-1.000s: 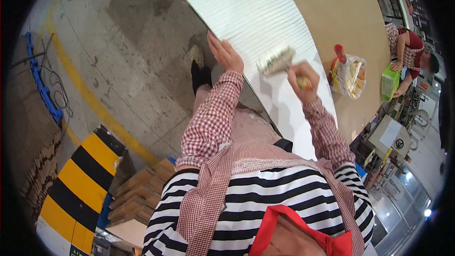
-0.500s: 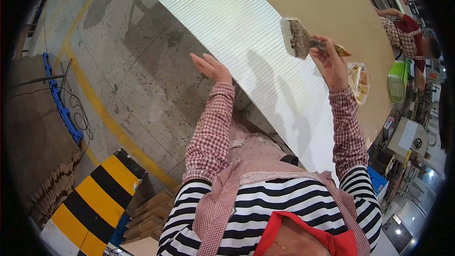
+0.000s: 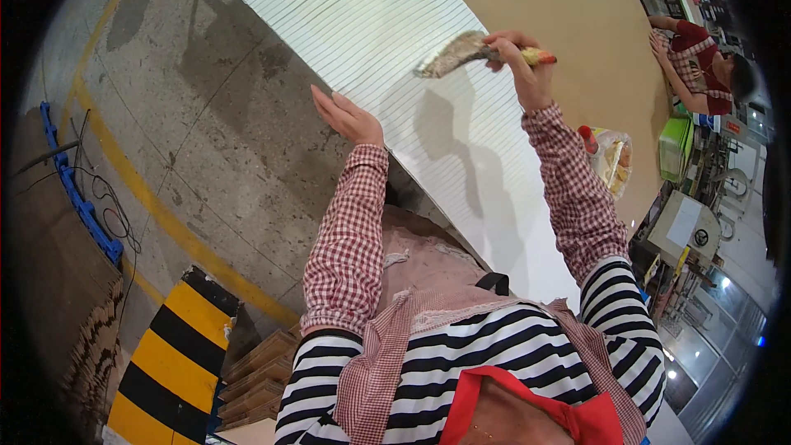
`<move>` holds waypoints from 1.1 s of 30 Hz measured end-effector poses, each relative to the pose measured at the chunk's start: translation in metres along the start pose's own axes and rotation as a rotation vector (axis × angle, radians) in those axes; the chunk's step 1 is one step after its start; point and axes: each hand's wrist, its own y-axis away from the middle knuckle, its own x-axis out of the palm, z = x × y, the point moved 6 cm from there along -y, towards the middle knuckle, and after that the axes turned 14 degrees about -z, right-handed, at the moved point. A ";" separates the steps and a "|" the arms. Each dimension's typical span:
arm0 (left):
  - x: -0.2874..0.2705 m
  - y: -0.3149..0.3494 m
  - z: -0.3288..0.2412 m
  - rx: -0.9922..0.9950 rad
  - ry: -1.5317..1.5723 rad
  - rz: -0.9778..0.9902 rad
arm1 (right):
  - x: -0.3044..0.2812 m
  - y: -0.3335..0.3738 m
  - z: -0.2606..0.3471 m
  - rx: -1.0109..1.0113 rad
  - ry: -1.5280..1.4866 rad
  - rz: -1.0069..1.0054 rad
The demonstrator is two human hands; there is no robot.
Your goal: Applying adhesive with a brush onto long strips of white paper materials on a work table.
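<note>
Wide brush (image 3: 455, 53) in R hand (image 3: 526, 62), over wht lined sheets (image 3: 346, 25); L hand (image 3: 350, 119) empty at edge.
R hand closed round brush handle, bristle end pointing L; brush looks raised, its shadow (image 3: 441, 119) falling apart from it on the sheets. L hand open, fingers extended, palm turned twd sheets, right by their L edge; contact w/ edge: can't tell. Sheets lie alongside brn board surface (image 3: 560, 25). On brn surface, R of R forearm: clr plastic bag (image 3: 614, 165) w/ yellowish contents, red-topped item (image 3: 587, 138) next to it. Further R: grn bin (image 3: 676, 148), co-worker (image 3: 707, 62) in red & checked apron.
</note>
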 end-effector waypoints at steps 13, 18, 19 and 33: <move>0.004 -0.001 0.000 -0.025 0.001 0.011 | -0.026 0.024 -0.001 0.104 0.184 -0.047; 0.006 0.001 -0.003 -0.011 -0.012 0.022 | 0.024 -0.024 0.012 -0.042 0.066 -0.072; 0.007 0.001 -0.003 -0.001 -0.005 0.020 | 0.027 -0.029 0.011 -0.036 0.051 -0.085; 0.006 0.001 -0.005 0.011 -0.030 0.021 | 0.035 -0.049 -0.001 -0.013 -0.001 -0.063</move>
